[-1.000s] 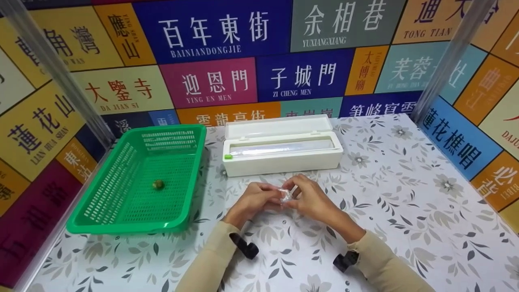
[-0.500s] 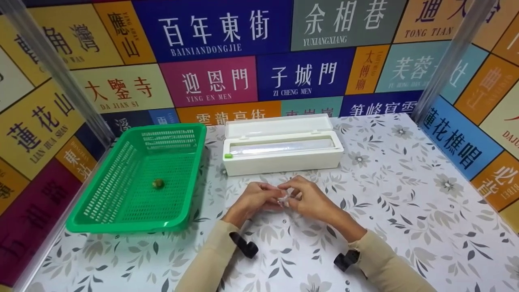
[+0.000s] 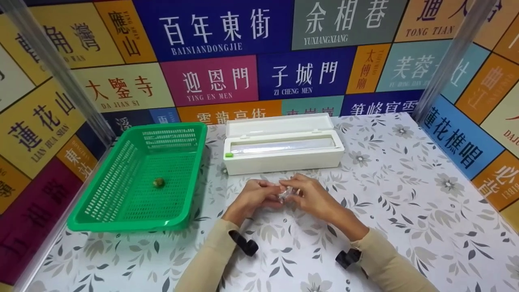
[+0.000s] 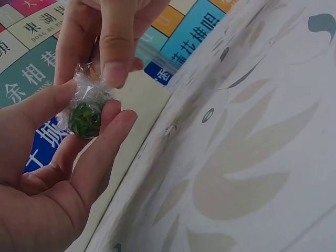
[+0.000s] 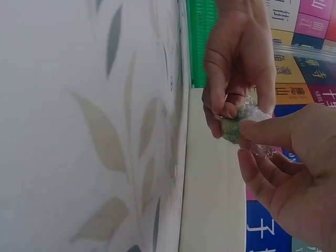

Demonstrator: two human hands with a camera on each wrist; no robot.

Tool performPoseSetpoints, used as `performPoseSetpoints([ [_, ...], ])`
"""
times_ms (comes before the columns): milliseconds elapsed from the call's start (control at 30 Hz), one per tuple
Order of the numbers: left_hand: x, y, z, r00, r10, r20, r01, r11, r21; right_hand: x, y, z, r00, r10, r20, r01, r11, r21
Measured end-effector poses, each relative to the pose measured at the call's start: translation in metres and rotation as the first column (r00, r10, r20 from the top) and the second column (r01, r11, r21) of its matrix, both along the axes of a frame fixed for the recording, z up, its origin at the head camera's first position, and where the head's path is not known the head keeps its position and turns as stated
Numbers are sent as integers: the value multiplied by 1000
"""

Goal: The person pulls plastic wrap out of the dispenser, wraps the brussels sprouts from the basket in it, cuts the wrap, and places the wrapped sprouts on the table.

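Note:
A small round green leafy bundle [image 4: 85, 119], wrapped in crinkled cling film [image 4: 88, 90], sits between both hands. My left hand [image 3: 254, 196] grips the bundle with thumb and fingers, cupped under it in the left wrist view. From the other side, my right hand [image 3: 314, 196] pinches the gathered film, its thumb and fingertips close to the left fingers. In the right wrist view the bundle [image 5: 232, 130] is partly covered by fingers, with loose film poking out. Behind the hands stands a long white cling film dispenser [image 3: 284, 161], its lid raised and a clear roll inside.
On the left stands a green plastic basket [image 3: 190, 190] with one small brownish-green ball [image 3: 158, 183] in it. A flower-patterned cloth [image 3: 405, 211] covers the table. Panels of coloured signs [image 3: 211, 77] wall in the back and sides, with clear corner posts.
Both hands stay in about the same place, holding the bundle. The right fingers have shifted slightly on the film, and the visible film has changed shape.

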State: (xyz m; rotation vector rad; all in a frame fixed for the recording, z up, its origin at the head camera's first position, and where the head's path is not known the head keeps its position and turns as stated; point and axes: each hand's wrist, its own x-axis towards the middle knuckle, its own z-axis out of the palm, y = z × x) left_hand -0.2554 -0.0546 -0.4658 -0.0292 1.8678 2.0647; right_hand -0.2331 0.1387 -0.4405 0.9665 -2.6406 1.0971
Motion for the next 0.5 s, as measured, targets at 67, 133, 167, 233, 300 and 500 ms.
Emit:
performPoseSetpoints([
  [67, 0, 1, 1, 1000, -9, -15, 9, 1000, -28, -1, 2, 2, 1000, 10, -10, -10, 1000, 4],
  [133, 1, 2, 1, 999, -25, -37, 22, 998, -64, -2, 4, 2, 1000, 16, -19, -16, 1000, 7],
  [167, 1, 3, 2, 998, -35, -46, 32, 996, -80, -3, 4, 2, 1000, 16, -24, -16, 1000, 6],
  [233, 2, 4, 3, 996, -64, -61, 57, 993, -103, -3, 4, 2, 999, 7, -38, -7, 1000, 5],
  [300, 2, 3, 4, 994, -94, -60, 86, 989, -123, -4, 4, 2, 999, -6, -41, 6, 1000, -6],
  [500, 0, -5, 5, 982, -187, -28, 183, 977, -109, -7, 6, 3, 1000, -23, -17, 22, 999, -37],
])
